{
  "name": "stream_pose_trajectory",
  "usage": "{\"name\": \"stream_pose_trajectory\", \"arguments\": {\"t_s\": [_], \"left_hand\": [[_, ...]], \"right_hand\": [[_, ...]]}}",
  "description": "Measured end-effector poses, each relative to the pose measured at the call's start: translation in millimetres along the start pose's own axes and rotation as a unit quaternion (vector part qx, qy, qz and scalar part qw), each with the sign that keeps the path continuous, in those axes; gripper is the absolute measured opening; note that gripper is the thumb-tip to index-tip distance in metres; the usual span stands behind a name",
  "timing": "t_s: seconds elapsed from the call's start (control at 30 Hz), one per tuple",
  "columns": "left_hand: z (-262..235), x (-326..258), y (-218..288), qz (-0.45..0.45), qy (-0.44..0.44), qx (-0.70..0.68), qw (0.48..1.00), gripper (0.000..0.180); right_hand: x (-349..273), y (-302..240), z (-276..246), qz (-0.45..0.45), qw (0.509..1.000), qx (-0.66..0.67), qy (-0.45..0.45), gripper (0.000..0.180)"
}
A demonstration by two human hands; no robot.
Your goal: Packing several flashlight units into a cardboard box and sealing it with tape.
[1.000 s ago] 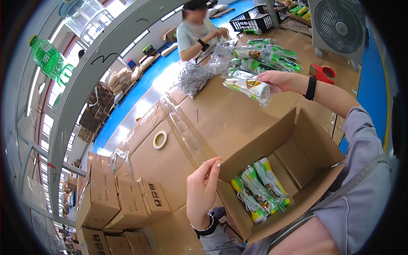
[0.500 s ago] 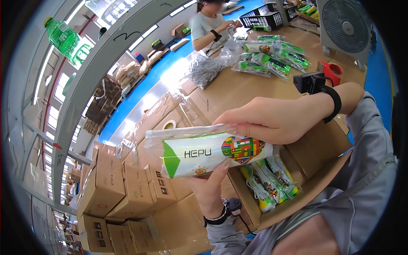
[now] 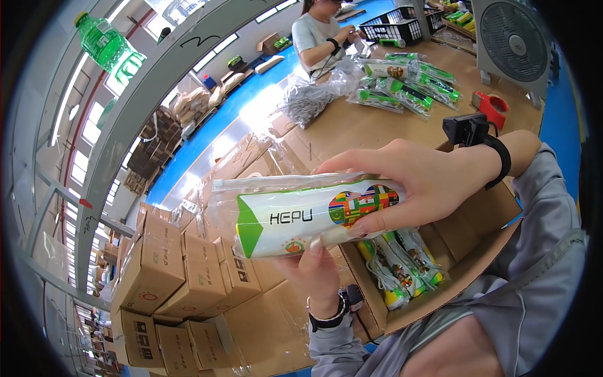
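A clear plastic pouch [image 3: 295, 217] holds a white, green-ended long item with a patch of many flags. It lies almost level in front of me, above the table. My right hand [image 3: 418, 182] grips its right end from above, thumb across the front. From below, my left hand [image 3: 311, 270] holds the lower edge, thumb on the front and its other fingers hidden behind. Under my right hand stands an open cardboard box [image 3: 465, 251]. Inside it, several similar green, white and yellow packages [image 3: 405, 270] lie side by side.
Several closed cartons [image 3: 154, 270] are stacked at the left. Across the table are a pile of green packages [image 3: 408, 85], crumpled plastic bags [image 3: 308, 97], a red tape dispenser [image 3: 490, 108], a fan [image 3: 512, 41] and a black basket [image 3: 392, 28]. A co-worker [image 3: 317, 41] is at the far side.
My right hand has shifted its grip, and its thumb now lies over the front of the pouch. The pouch tilts slightly more, its right end higher. My left hand stays at the lower edge.
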State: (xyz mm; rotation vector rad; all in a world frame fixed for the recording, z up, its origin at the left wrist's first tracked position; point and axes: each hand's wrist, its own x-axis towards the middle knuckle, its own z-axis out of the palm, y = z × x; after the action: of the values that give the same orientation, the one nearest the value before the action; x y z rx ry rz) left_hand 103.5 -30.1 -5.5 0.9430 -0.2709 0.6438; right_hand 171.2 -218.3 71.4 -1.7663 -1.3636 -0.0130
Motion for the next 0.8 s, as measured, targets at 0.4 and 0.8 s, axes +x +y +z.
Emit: {"name": "stream_pose_trajectory", "arguments": {"t_s": [0.4,0.8], "left_hand": [[11.2,-9.8,14.2,0.042,0.075,0.184,0.979,0.066],[5.3,-9.8,8.9,0.039,-0.026,0.151,0.987,0.071]], "right_hand": [[-4.7,-4.6,24.7,0.000,0.999,0.036,-0.004,0.075],[-5.0,8.7,24.3,0.002,0.993,0.101,0.067,0.062]]}}
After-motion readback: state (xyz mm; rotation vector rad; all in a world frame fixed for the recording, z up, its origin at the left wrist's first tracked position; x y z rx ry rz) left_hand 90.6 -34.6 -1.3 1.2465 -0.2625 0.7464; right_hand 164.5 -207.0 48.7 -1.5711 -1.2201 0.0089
